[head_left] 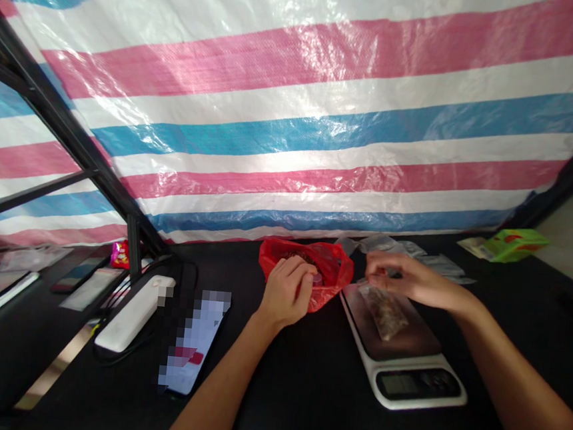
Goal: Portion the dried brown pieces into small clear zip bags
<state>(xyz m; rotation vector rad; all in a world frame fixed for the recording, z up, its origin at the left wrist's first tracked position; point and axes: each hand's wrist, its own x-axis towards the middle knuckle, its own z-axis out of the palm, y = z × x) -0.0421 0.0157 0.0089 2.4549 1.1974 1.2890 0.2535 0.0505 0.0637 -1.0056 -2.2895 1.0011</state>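
My left hand (287, 292) reaches into the mouth of a red plastic bag (337, 263), fingers curled. By its thumb shows a small purplish see-through piece, too small to name. Brown bits lie inside the bag, partly hidden by my fingers. Over a kitchen scale (413, 340) with a white body and dark plate, my right hand (406, 276) pinches the top of a small clear plastic bag (386, 311). That bag holds brownish dry pieces and hangs down against the scale's plate. The scale's display (397, 384) faces me; I cannot read it.
Clear bags (437, 265) lie behind the scale, near a green packet (517, 245). To the left are a phone (194, 347), a white power bank (134, 315) with a cable, and a black metal frame (133, 242). Striped sheeting (298, 136) hangs behind.
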